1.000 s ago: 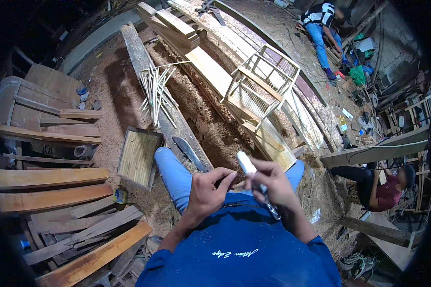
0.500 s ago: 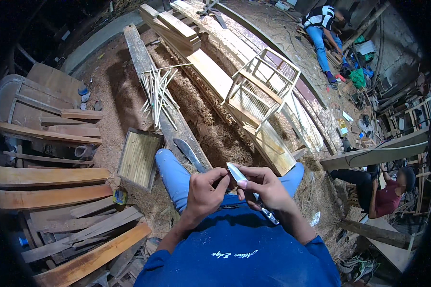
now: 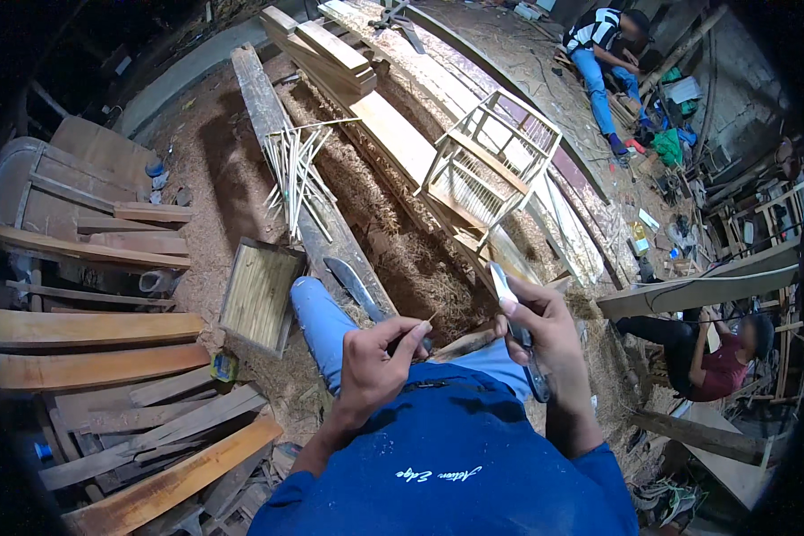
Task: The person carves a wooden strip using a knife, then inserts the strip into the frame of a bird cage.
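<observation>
My left hand (image 3: 375, 366) pinches a small thin sliver (image 3: 431, 320) between thumb and forefinger, above my lap. My right hand (image 3: 549, 339) grips a small knife (image 3: 500, 284), its bright blade pointing up and forward and its shiny handle below my fingers. A large blade (image 3: 353, 284) lies on the weathered plank (image 3: 250, 85) just beyond my left knee, with a loose pile of thin pale sticks (image 3: 290, 179) farther along it. A wooden cage with thin bars (image 3: 491, 188) rests on the pale boards to the front right.
A framed slatted board (image 3: 255, 299) lies left of my knee. Planks (image 3: 89, 330) fill the left side. Stacked boards (image 3: 330, 49) lie ahead over wood shavings. One person (image 3: 598, 36) works at the upper right, another (image 3: 719, 366) at the right beside a long beam (image 3: 697, 290).
My right hand with the knife has moved to the right, away from my left hand, the blade turning more upright. The upper-right person's hands have moved up.
</observation>
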